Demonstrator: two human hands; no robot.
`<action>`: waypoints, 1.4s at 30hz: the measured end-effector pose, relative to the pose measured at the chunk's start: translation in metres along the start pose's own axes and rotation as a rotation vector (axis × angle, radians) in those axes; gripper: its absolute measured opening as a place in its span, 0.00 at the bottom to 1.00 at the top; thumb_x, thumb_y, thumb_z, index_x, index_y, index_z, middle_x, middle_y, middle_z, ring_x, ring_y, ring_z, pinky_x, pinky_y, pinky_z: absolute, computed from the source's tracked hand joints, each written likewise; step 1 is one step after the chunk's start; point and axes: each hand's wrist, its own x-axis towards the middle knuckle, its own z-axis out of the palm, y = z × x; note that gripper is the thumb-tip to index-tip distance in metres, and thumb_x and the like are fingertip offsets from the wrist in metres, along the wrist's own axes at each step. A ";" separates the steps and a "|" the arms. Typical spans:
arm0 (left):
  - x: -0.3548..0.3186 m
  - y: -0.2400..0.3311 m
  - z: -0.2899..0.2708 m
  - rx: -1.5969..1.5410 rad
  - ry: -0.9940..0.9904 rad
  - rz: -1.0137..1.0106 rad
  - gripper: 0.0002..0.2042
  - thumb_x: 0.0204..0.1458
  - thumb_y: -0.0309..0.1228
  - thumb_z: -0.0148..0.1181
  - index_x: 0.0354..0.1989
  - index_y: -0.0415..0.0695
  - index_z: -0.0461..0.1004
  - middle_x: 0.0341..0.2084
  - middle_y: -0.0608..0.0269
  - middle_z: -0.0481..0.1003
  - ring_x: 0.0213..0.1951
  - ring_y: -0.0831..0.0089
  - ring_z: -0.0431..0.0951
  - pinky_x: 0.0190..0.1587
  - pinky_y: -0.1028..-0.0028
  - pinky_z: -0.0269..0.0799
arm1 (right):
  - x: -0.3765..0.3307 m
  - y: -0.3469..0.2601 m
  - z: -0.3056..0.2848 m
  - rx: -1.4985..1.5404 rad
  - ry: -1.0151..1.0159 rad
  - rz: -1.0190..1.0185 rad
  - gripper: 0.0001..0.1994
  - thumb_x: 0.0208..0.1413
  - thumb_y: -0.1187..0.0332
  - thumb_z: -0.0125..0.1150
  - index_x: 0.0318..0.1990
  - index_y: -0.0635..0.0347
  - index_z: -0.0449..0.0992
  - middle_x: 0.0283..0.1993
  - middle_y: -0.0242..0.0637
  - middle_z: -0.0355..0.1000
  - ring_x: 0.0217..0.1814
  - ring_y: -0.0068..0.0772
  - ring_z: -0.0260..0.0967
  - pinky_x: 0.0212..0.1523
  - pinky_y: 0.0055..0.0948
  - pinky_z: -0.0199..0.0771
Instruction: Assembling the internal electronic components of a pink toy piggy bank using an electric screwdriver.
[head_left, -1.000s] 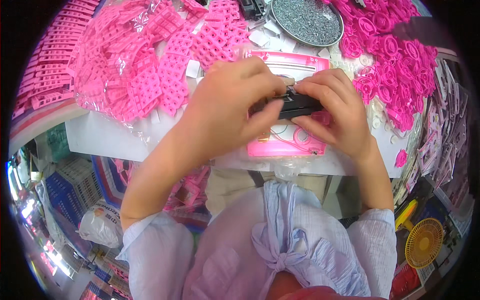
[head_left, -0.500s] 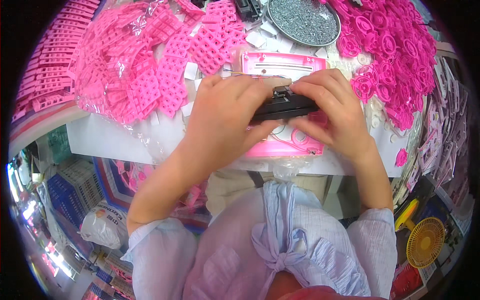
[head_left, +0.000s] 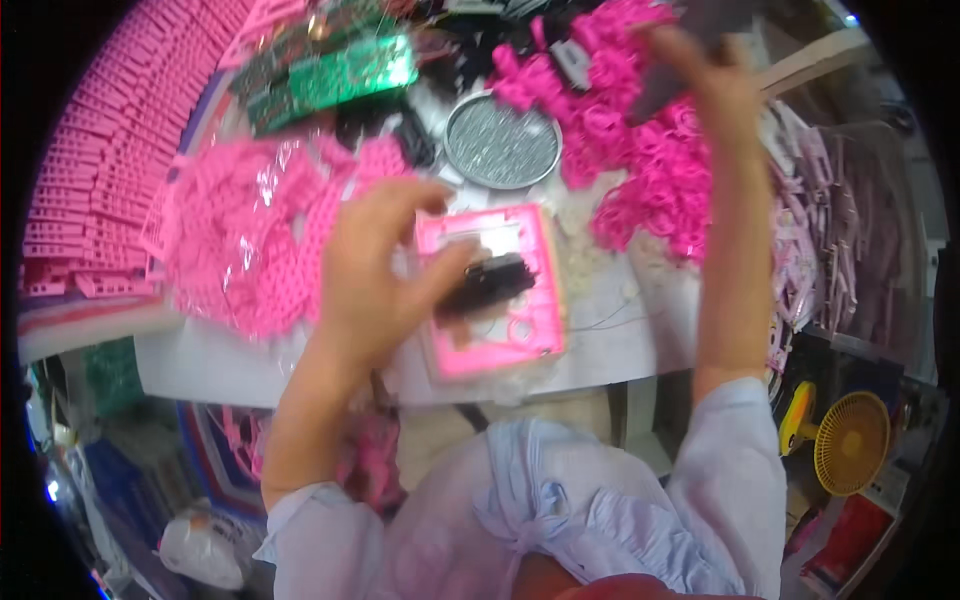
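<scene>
My left hand (head_left: pixel 370 265) is open beside a pink plastic casing (head_left: pixel 440 350), thumb and fingers spread apart. A blurred black plastic part (head_left: pixel 490 284) is just below its thumb, over the casing; whether the thumb touches it is unclear. My right hand (head_left: pixel 705 75) is stretched out to the far right, above the heap of pink ring-shaped parts (head_left: pixel 620 130). A dark grey shape (head_left: pixel 662 92) shows beside its fingers, which are smeared by motion, so any grip on it cannot be made out.
A round metal dish of screws (head_left: pixel 502 140) stands behind the casing. Green circuit boards (head_left: pixel 350 72) lie at the back left, near bagged pink parts (head_left: pixel 240 230). Stacked pink pieces (head_left: pixel 110 150) fill the far left. A yellow fan (head_left: pixel 850 443) is at the lower right.
My right hand has left the black part and swung far out to the right. My left hand has opened and shifted left. The view has moved, revealing green boards at the back.
</scene>
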 end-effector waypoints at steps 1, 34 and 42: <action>0.024 0.010 -0.002 -0.049 0.090 0.021 0.22 0.46 0.28 0.72 0.51 0.40 0.76 0.42 0.59 0.77 0.42 0.67 0.76 0.44 0.70 0.70 | -0.017 -0.045 0.034 0.027 -0.131 0.173 0.19 0.52 0.68 0.75 0.51 0.63 0.80 0.38 0.33 0.81 0.39 0.24 0.78 0.42 0.27 0.77; -0.080 -0.010 0.039 0.268 0.030 0.011 0.22 0.43 0.40 0.73 0.48 0.50 0.77 0.37 0.71 0.78 0.41 0.69 0.75 0.51 0.61 0.53 | -0.152 -0.087 0.116 0.777 -0.424 -0.028 0.14 0.55 0.73 0.65 0.46 0.65 0.68 0.35 0.37 0.72 0.33 0.24 0.73 0.34 0.24 0.75; -0.079 -0.015 0.039 0.251 0.041 0.029 0.21 0.44 0.40 0.72 0.47 0.50 0.77 0.39 0.69 0.78 0.40 0.69 0.75 0.51 0.61 0.53 | -0.152 -0.085 0.122 0.792 -0.477 -0.041 0.14 0.56 0.71 0.65 0.45 0.63 0.67 0.35 0.39 0.73 0.37 0.26 0.76 0.40 0.29 0.79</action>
